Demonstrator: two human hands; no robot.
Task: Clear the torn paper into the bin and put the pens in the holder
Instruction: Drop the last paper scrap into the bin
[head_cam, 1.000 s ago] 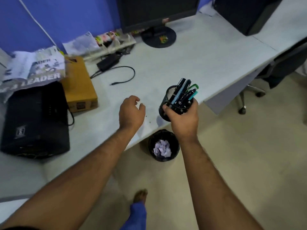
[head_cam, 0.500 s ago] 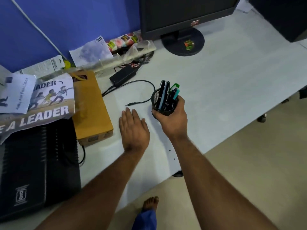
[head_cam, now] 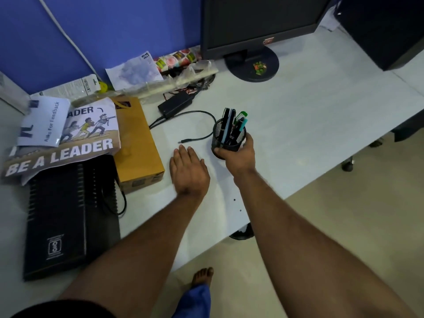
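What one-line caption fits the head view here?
Right hand grips the mesh pen holder, full of pens, on the white desk; left hand rests flat beside it.

monitor (head_cam: 259, 21) | yellow box (head_cam: 137, 143) – poster (head_cam: 66, 143) | adapter (head_cam: 175, 105) – black case (head_cam: 68, 216)

Your left hand (head_cam: 189, 171) lies flat, palm down, fingers straight and close together, pointing away from you. Your right hand (head_cam: 239, 154) is curled round the pen holder (head_cam: 228, 138), thumb on its left side, fingers wrapping the right. Both forearms are bare and reach forward, the right stretched a little farther.
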